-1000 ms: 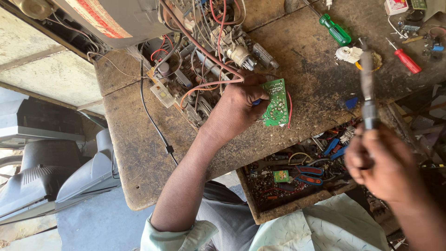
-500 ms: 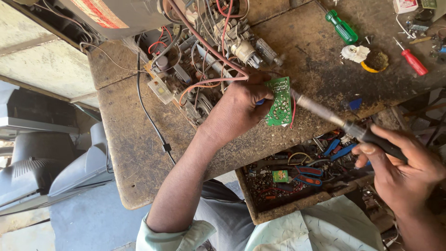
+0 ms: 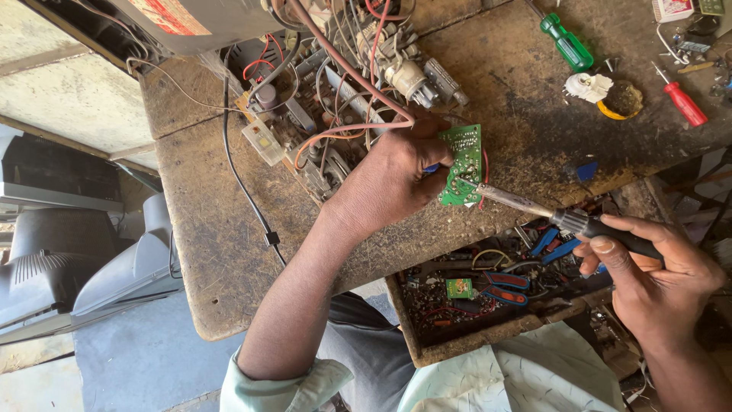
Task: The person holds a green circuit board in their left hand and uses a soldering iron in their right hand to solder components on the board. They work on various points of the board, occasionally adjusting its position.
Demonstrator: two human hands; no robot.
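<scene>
Green circuit board (image 3: pixel 462 165) gripped in left hand (image 3: pixel 385 181), soldering iron (image 3: pixel 568 221) clasped in right hand (image 3: pixel 656 278), over stained worn workbench (image 3: pixel 213 236).

The left arm is stretched forward and up from a rolled pale sleeve, forearm bare, wrist nearly straight. The left hand (image 3: pixel 385 183) is turned back-up, its fingers (image 3: pixel 427 156) curled closed in a pinch at the far side. The right arm is brought in from the lower right corner. The right hand (image 3: pixel 659 271) is held palm partly up, fingers (image 3: pixel 602 252) wrapped closed in a pen-like grip, thumb laid along the top.
</scene>
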